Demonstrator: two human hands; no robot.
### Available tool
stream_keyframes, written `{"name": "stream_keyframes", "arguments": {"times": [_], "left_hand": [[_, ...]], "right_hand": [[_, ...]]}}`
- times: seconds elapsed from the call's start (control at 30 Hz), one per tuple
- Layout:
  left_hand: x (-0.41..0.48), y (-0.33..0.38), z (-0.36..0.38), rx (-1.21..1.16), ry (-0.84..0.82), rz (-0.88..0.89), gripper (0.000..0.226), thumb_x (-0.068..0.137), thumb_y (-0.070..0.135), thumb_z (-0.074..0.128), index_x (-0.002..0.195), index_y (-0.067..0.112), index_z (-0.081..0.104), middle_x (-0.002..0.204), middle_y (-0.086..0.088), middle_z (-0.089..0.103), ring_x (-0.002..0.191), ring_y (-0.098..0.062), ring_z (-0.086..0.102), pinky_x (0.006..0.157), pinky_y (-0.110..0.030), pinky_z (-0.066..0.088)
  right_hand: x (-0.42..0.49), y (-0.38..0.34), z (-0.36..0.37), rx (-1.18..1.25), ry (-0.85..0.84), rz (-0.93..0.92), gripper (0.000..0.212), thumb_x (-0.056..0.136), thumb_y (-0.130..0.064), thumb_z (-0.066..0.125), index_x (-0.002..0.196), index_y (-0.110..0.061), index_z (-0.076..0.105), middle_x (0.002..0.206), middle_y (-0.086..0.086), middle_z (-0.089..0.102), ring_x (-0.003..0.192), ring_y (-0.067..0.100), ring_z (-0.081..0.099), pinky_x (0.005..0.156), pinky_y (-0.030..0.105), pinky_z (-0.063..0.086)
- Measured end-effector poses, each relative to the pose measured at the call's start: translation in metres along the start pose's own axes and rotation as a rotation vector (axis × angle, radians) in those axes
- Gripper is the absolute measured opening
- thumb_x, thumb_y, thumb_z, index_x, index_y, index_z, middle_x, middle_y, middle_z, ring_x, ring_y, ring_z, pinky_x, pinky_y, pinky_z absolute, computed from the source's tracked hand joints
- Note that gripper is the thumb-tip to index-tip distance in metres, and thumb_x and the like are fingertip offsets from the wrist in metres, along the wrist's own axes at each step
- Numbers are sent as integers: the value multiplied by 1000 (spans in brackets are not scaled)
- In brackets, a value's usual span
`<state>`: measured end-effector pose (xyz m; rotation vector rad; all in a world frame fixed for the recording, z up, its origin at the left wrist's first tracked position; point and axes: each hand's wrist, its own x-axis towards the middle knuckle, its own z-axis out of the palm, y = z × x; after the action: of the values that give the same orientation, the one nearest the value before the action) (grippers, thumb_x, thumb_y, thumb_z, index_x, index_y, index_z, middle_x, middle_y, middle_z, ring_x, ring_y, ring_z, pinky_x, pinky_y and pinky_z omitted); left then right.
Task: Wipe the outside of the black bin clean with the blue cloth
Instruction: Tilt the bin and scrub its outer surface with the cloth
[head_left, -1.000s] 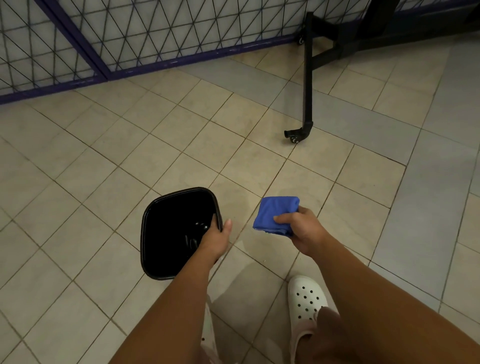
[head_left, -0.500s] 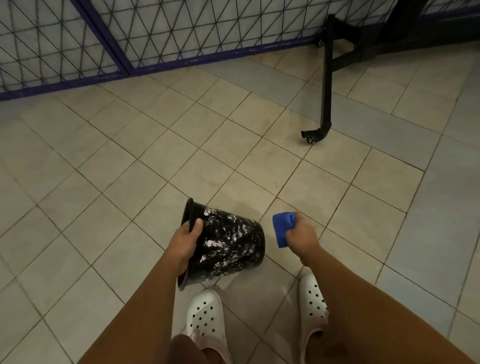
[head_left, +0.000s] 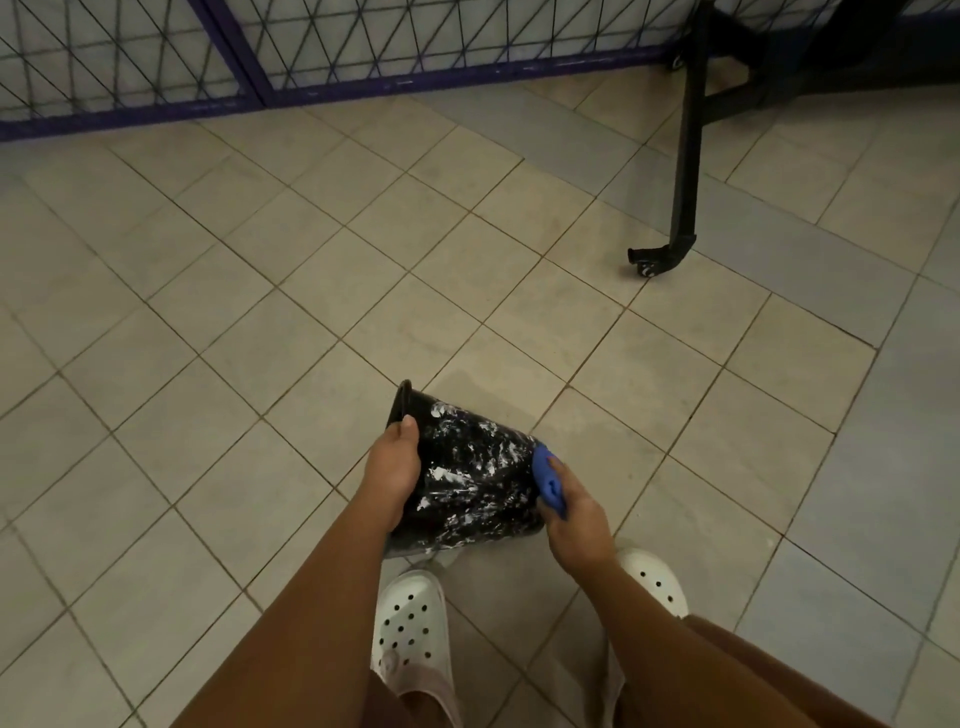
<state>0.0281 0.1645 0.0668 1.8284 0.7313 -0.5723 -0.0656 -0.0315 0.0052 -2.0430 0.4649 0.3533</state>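
Observation:
The black bin (head_left: 470, 480) is tipped on its side above the tiled floor, its mouth to the left and its base to the right. White smears cover its outer wall. My left hand (head_left: 392, 467) grips the bin at the rim end, thumb on top. My right hand (head_left: 574, 512) holds the folded blue cloth (head_left: 548, 480) and presses it against the bin's base end. Most of the cloth is hidden between my palm and the bin.
My two white clogs (head_left: 410, 623) stand on the beige tiled floor just below the bin. A black metal frame leg on a castor (head_left: 675, 228) stands at the upper right. A purple wire-mesh fence (head_left: 311, 57) runs along the far edge.
The bin went from upright with its mouth facing me to lying sideways in my left hand. My right hand brought the blue cloth leftward until it touched the bin's base end.

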Motion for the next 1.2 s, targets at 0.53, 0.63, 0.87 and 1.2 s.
{"name": "stream_keyframes", "arguments": {"times": [0.53, 0.63, 0.87, 1.2], "left_hand": [[15, 13, 13, 360, 148, 195, 40, 106, 34, 32, 120, 5, 56, 107, -16, 63, 94, -31, 59, 77, -38, 44], [17, 15, 14, 370, 154, 192, 39, 106, 34, 33, 119, 6, 57, 104, -14, 62, 91, -29, 58, 75, -38, 43], [21, 9, 10, 282, 177, 135, 38, 106, 33, 33, 117, 5, 57, 105, -16, 62, 92, -29, 57, 75, -37, 40], [23, 12, 9, 309, 141, 156, 36, 105, 33, 34, 117, 7, 56, 105, -15, 61, 98, -33, 59, 79, -41, 45]], "right_hand": [[0, 37, 27, -197, 94, -176, 82, 79, 19, 44, 147, -16, 14, 154, 2, 14, 139, 32, 25, 111, 45, 30], [-20, 38, 42, -294, 117, -252, 97, 72, 22, 54, 148, -17, 8, 154, 4, 11, 143, 28, 6, 112, 50, 23], [0, 33, 34, -305, 63, -276, 87, 78, 19, 46, 145, -15, 3, 153, 3, 2, 143, 23, -4, 117, 40, 8], [1, 22, 32, -299, 59, -318, 80, 82, 16, 45, 147, -11, 8, 155, 4, 3, 144, 23, 1, 116, 30, 4]]}}
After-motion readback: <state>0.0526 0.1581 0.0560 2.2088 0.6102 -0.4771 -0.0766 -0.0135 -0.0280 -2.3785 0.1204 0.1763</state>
